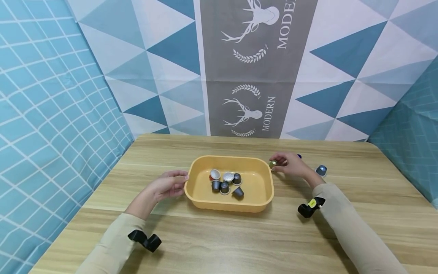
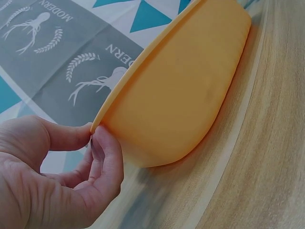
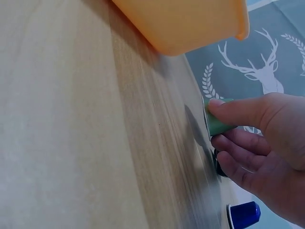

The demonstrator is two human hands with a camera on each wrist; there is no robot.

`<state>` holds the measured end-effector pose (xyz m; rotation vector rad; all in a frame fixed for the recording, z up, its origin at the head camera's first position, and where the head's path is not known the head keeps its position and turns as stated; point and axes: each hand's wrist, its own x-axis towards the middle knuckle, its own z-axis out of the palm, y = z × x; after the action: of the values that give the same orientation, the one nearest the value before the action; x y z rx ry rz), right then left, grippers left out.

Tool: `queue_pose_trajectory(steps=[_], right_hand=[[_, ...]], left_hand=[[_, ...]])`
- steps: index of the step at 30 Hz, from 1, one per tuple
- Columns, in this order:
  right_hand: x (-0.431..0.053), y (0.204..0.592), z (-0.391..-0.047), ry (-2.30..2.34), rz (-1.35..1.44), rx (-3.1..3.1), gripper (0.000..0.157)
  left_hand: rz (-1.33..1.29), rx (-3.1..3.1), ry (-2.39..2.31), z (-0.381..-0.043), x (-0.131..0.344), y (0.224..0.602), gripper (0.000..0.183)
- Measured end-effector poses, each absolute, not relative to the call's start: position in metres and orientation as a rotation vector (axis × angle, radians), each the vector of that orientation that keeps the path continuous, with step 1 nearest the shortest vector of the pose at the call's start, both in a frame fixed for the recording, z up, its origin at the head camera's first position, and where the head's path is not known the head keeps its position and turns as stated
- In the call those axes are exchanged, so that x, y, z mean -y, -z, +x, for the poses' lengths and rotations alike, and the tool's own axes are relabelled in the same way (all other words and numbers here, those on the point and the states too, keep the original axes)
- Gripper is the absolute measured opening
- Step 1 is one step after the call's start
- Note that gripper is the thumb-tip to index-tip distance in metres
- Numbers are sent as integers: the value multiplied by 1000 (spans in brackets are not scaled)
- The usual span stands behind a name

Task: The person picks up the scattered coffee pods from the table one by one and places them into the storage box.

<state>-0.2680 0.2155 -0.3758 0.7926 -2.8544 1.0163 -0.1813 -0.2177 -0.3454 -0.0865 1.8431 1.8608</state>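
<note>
A yellow-orange plastic bin (image 1: 228, 206) stands on the table with several coffee capsules in it, among them a dark capsule (image 1: 238, 192) and a silver-lidded one (image 1: 215, 174). At its left end my left hand (image 1: 170, 184) pinches the rim between thumb and fingers, seen closely in the left wrist view. Beyond the bin's right end, my right hand (image 1: 291, 164) holds a green coffee capsule (image 3: 219, 121) between thumb and fingers, just above the table. Near that hand are a blue capsule (image 3: 244, 214) and a dark capsule (image 3: 220, 164), the latter partly hidden by the fingers.
To the right of my right hand sits a capsule with a blue top (image 1: 321, 170). The wooden table (image 1: 219, 243) ends at a patterned cloth backdrop (image 1: 239, 68), and a blue checked cloth (image 1: 51, 125) hangs along the left side.
</note>
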Motion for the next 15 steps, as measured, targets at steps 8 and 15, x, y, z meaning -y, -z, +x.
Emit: queue_pose_trajectory(steps=[8, 15], right_hand=[[-217, 374, -263, -1068, 758, 2850, 30], [-216, 373, -257, -1078, 732, 2809, 31]], left_hand=[[-120, -1865, -1847, -182, 218, 346, 36], [-100, -1856, -1854, -182, 218, 346, 36]])
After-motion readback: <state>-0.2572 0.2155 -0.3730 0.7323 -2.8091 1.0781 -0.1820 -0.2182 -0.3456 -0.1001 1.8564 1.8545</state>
